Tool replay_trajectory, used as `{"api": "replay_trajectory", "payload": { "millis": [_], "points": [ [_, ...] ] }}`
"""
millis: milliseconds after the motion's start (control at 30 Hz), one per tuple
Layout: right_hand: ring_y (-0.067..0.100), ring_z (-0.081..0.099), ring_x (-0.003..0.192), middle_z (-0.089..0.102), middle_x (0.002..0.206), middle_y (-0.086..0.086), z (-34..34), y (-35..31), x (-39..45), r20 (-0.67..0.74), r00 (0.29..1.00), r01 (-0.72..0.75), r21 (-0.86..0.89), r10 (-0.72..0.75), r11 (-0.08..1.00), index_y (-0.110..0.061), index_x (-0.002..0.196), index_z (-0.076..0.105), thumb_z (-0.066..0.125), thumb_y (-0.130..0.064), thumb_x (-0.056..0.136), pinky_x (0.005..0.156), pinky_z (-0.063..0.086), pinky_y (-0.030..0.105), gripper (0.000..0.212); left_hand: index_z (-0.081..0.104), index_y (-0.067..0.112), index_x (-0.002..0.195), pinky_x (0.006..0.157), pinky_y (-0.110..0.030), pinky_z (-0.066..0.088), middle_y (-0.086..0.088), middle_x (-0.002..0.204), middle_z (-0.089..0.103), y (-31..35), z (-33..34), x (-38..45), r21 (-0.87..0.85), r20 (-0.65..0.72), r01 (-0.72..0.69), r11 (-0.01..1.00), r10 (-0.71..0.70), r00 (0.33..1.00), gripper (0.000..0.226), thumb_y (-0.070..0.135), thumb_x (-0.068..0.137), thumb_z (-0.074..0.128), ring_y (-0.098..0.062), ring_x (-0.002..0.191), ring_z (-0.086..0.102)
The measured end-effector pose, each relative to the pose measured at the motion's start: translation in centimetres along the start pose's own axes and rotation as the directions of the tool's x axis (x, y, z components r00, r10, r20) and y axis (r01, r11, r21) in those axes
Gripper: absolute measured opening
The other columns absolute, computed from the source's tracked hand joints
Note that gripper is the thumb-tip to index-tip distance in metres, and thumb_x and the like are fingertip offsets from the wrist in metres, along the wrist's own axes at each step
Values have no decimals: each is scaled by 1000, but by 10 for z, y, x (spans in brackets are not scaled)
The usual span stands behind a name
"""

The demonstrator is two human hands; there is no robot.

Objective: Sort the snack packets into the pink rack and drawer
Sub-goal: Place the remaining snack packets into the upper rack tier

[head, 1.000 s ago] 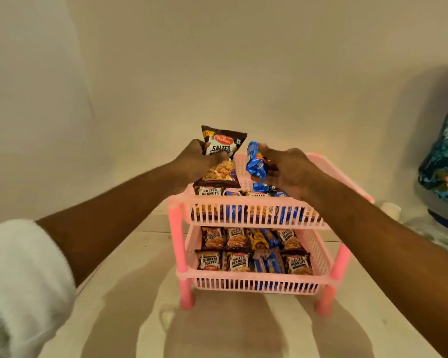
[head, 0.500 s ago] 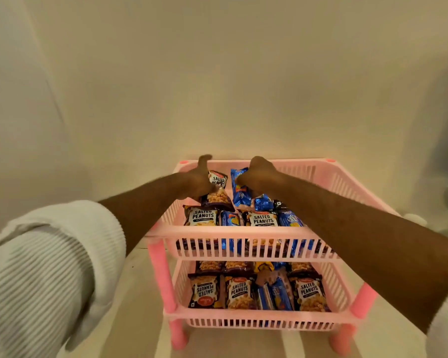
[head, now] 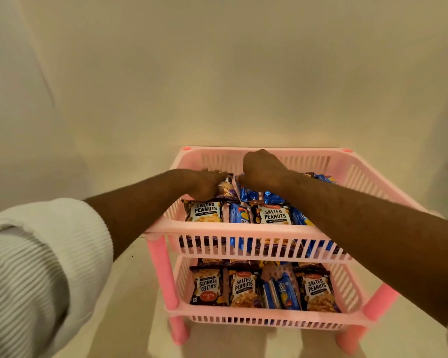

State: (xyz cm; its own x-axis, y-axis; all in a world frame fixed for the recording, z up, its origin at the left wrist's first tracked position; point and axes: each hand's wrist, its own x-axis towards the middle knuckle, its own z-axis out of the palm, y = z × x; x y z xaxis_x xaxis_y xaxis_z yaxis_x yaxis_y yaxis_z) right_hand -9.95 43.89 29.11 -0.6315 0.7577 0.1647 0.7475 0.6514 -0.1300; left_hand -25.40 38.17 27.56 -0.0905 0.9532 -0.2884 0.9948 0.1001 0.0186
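A pink two-tier rack [head: 243, 229] stands on a pale surface against the wall. Both tiers hold rows of brown salted peanut packets and blue biscuit packets. My left hand [head: 204, 186] is down in the top tier, gripping a brown salted peanut packet [head: 226, 188] at the back row. Right beside it, my right hand [head: 263, 167] pinches the top of a blue biscuit packet [head: 248, 193], which rests in the same row. The fingers of both hands are curled over the packets and partly hidden.
The front row of the top tier has a salted peanut packet [head: 206, 211] and another salted peanut packet [head: 273, 215] with blue packets between them. The bottom tier [head: 256, 310] is packed with several packets. A plain wall rises just behind the rack.
Both hands have come down from above the rack into the back of the top tier with their packets. The view has moved closer and looks more steeply down.
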Motion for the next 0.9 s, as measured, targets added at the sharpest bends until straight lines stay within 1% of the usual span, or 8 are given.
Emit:
{"api": "replay_trajectory", "payload": {
  "millis": [100, 200, 333, 467, 567, 667, 800, 900],
  "points": [
    [20, 49, 68, 43, 62, -4, 0, 3, 1, 42, 999, 15, -25, -14, 1000, -17, 61, 42, 74, -30, 88, 63, 37, 28, 43, -12, 28, 155, 121, -48, 1, -7, 165, -10, -3, 1, 2, 23, 100, 36, 999, -39, 994, 64, 33, 106, 28, -31, 151, -9],
    [21, 51, 77, 48, 73, -1, 0, 5, -1, 41, 999, 27, -29, -26, 999, -14, 75, 48, 72, -29, 90, 67, 38, 29, 32, -16, 31, 154, 120, -51, 1, -5, 164, -12, -1, -1, 2, 63, 137, 37, 997, -45, 990, 65, 34, 106, 29, -30, 151, -11],
    [20, 50, 82, 51, 88, 3, 2, 4, -3, 29, 999, 34, -1, -34, 999, -6, 101, 61, 67, -26, 94, 68, 38, 30, 22, -11, 29, 155, 121, -50, 10, -7, 165, -3, -2, -6, 1, 47, 151, 30, 998, -37, 988, 66, 30, 106, 32, -30, 152, 1],
    [20, 49, 84, 50, 91, 3, 3, 5, -4, 14, 999, 42, -13, -42, 999, -4, 108, 62, 64, -27, 96, 69, 37, 30, 27, -1, 30, 156, 118, -51, 27, -8, 163, 17, -5, -4, 5, 9, 118, 40, 999, -40, 992, 68, 31, 103, 41, -30, 149, 22],
    [19, 49, 80, 49, 86, 2, 3, 4, -3, 19, 999, 43, -12, -43, 999, -6, 102, 61, 65, -28, 96, 66, 36, 30, 23, -3, 29, 156, 121, -50, 21, -7, 165, 6, -4, -2, 1, 44, 73, 23, 999, -26, 997, 72, 23, 102, 44, -29, 151, 11],
    [16, 47, 72, 45, 72, -3, 1, 4, -5, 22, 1000, 14, 10, -15, 1000, -12, 85, 52, 65, -32, 95, 60, 33, 27, 26, -2, 26, 157, 123, -46, 13, -7, 165, -4, -3, -3, -7, 48, 8, 4, 999, -5, 1000, 68, 24, 104, 40, -27, 153, 2],
    [20, 50, 75, 44, 67, -2, -9, 5, -14, -6, 1000, -24, 41, 24, 999, -10, 81, 55, 63, -30, 97, 67, 37, 28, 27, 10, 12, 157, 124, -39, 13, -9, 165, 6, -2, -13, -28, 1, -136, -17, 1000, 17, 991, 62, 15, 103, 41, -24, 152, 5],
    [22, 52, 73, 51, 69, 2, -17, 4, -29, -68, 997, -42, 76, 47, 996, -7, 81, 60, 63, -27, 97, 69, 38, 28, 26, 24, 7, 153, 117, -33, 26, -12, 159, 29, 1, -23, -56, -77, -271, -28, 997, 6, 963, 61, 1, 96, 44, -25, 147, 28]
  ]
}}
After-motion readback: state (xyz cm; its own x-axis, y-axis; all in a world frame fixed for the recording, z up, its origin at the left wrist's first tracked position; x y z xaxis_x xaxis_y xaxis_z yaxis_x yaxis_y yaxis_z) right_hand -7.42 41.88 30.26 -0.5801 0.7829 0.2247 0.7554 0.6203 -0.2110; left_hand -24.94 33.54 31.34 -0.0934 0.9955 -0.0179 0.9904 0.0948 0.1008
